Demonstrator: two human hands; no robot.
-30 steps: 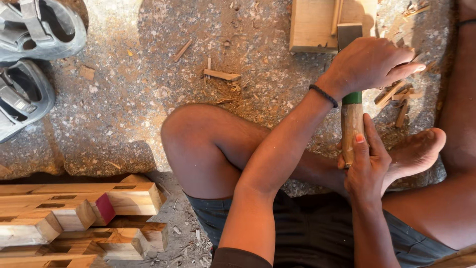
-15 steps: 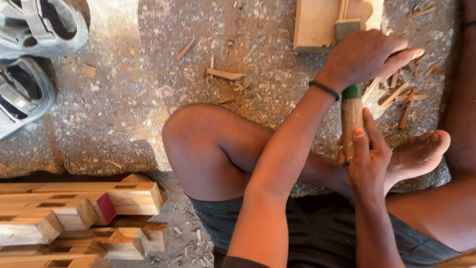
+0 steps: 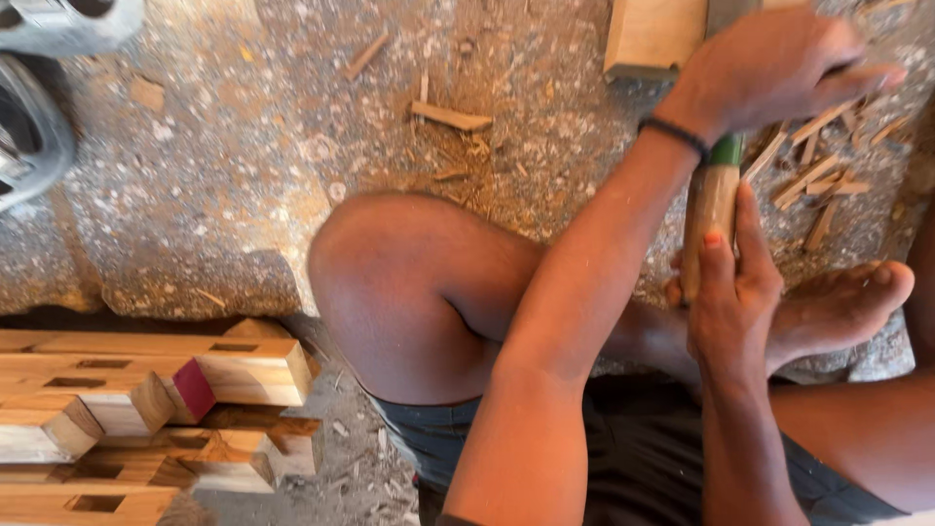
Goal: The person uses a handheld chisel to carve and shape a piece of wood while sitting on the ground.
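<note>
I sit on a gritty concrete floor with my legs folded. My right hand (image 3: 732, 292) grips a short wooden stick (image 3: 709, 209) with a green band near its top and holds it upright beside my bare foot (image 3: 842, 304). My left hand (image 3: 774, 63), with a black band at the wrist, is curled over the stick's upper end and hides it. The left forearm crosses above my bent knee (image 3: 390, 282). That hand is blurred.
Pale wooden blocks (image 3: 146, 399) with cut slots, one with a red end, are stacked at the lower left. Sandals (image 3: 34, 127) lie at the upper left. A flat wooden board (image 3: 654, 37) lies at the top. Splinters and chips (image 3: 813, 180) litter the floor.
My left hand has shifted up and to the right over the stick's top. My right hand keeps its hold on the stick. The view has moved slightly.
</note>
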